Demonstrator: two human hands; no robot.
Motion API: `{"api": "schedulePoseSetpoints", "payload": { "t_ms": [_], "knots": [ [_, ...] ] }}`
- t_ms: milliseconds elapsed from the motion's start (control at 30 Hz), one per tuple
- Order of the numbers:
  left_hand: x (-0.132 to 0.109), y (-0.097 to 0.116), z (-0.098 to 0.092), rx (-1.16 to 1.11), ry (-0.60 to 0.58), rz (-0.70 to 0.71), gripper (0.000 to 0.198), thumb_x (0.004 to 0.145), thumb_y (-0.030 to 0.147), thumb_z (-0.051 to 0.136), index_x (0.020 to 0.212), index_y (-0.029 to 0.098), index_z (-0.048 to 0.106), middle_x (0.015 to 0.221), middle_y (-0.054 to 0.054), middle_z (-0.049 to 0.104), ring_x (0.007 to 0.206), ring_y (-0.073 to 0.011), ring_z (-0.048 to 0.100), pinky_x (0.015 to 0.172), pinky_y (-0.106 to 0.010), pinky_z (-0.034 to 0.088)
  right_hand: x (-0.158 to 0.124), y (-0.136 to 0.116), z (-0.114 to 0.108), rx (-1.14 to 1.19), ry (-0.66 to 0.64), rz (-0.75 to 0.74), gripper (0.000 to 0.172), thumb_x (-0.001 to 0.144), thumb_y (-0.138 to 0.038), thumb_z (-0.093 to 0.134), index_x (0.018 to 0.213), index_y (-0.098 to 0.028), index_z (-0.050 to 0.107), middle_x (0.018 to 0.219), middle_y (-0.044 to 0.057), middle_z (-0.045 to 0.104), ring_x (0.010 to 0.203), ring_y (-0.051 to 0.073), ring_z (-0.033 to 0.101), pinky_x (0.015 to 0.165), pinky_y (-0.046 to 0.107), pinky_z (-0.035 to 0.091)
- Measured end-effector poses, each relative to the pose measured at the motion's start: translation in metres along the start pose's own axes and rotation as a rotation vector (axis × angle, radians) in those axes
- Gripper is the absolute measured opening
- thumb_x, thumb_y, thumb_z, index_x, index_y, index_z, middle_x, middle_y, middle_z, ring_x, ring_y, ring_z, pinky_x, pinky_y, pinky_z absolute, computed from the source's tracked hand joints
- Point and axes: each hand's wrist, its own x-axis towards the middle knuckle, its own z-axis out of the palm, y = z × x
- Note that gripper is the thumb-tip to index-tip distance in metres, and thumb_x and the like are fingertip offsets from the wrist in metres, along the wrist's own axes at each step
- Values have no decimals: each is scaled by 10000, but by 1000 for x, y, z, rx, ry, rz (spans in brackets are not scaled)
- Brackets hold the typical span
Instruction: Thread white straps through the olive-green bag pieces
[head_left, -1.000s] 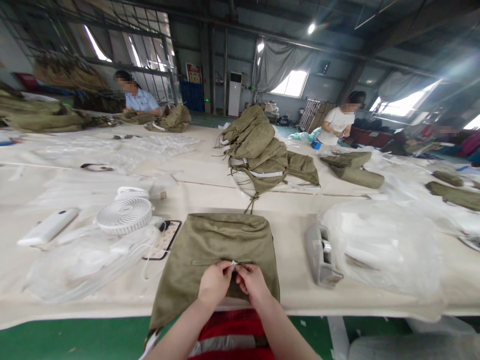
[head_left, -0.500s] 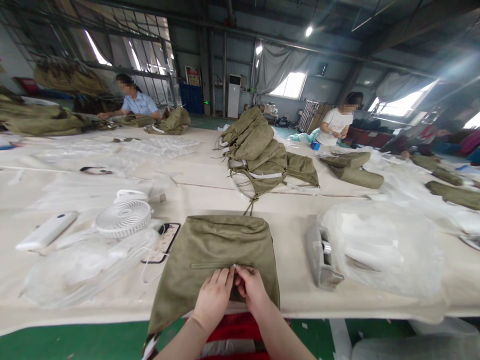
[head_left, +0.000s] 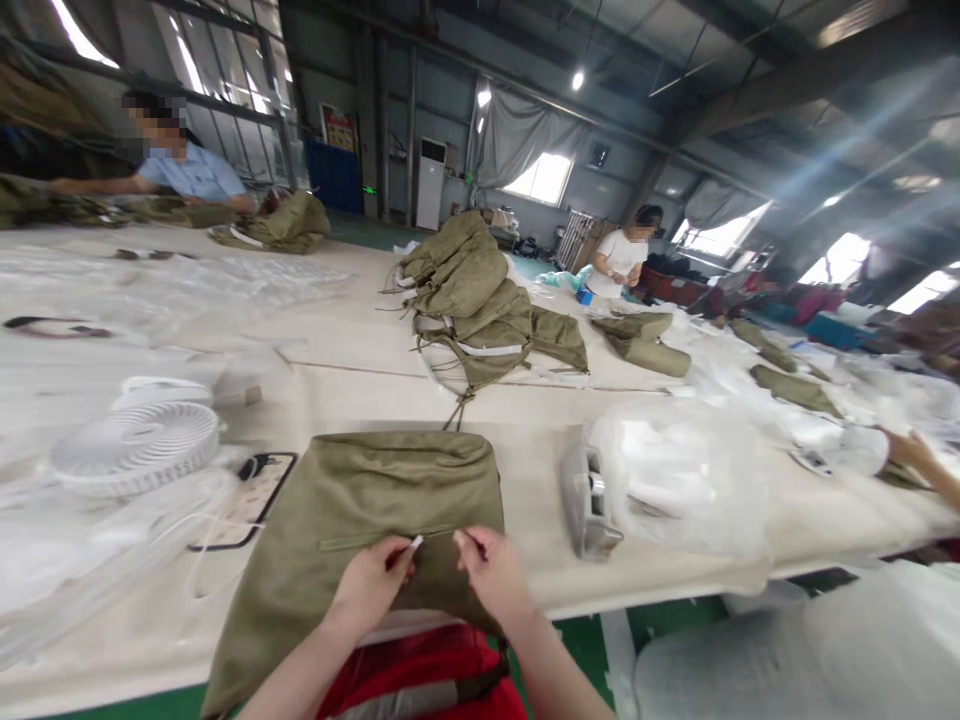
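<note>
An olive-green fabric bag [head_left: 397, 480] lies flat on the table before me, with a long, narrow pocket slit or zipper [head_left: 349, 541] across it. My left hand [head_left: 375, 585] is closed, pinching a small white strip [head_left: 417, 543] between thumb and fingers just below the slit. To its right, my right hand [head_left: 495, 575] is pinched near the slit's right end; whatever sits in its fingertips is too small to make out. The two hands are apart, both over the lower part of the bag.
At the left are a white fan [head_left: 139, 445] and a patterned phone [head_left: 251, 500]. A grey tape dispenser [head_left: 589, 505] stands right of the bag beside clear plastic bags [head_left: 682, 490]. Olive bags [head_left: 480, 290] are piled beyond. Co-workers [head_left: 191, 170] sit or stand farther back; another person's arm [head_left: 922, 460] reaches in at right.
My hands, which were together at the slit, have separated; the white strip is now in my left hand. The view has turned right, so the scene shifts left, and an arm appears at right.
</note>
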Motion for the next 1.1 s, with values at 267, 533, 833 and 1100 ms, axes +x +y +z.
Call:
{"api": "schedulePoseSetpoints", "payload": {
  "t_ms": [267, 533, 833, 1100],
  "knots": [
    [20, -30, 11, -202, -83, -50, 360, 739, 496, 471, 905, 225, 640, 710, 14, 701, 695, -182, 673, 636, -239, 507, -23, 63, -183, -623, 767, 131, 374, 827, -436, 448, 957, -192, 700, 954, 99, 665, 656, 173, 601, 645, 286, 440],
    [24, -38, 14, -245, -32, -34, 341, 694, 519, 516, 855, 251, 653, 686, 23, 715, 719, -217, 690, 630, -267, 540, -23, 117, -204, -135, 611, 372, 432, 678, -528, 618, 843, -146, 733, 560, 34, 614, 540, 194, 558, 522, 291, 409],
    [25, -39, 14, -217, -46, -50, 345, 701, 521, 504, 863, 248, 639, 705, 15, 725, 725, -212, 693, 656, -264, 543, -10, 111, -203, 136, 676, 228, 356, 518, -466, 754, 669, -147, 707, 683, 58, 673, 715, 215, 603, 661, 305, 458],
    [21, -32, 15, -200, 6, -69, 294, 729, 472, 491, 877, 252, 618, 756, 17, 736, 785, -206, 698, 724, -265, 531, -48, 122, -186, 149, 687, 359, 365, 587, -495, 713, 681, -148, 655, 534, 6, 601, 427, 108, 452, 429, 241, 331]
  ]
}}
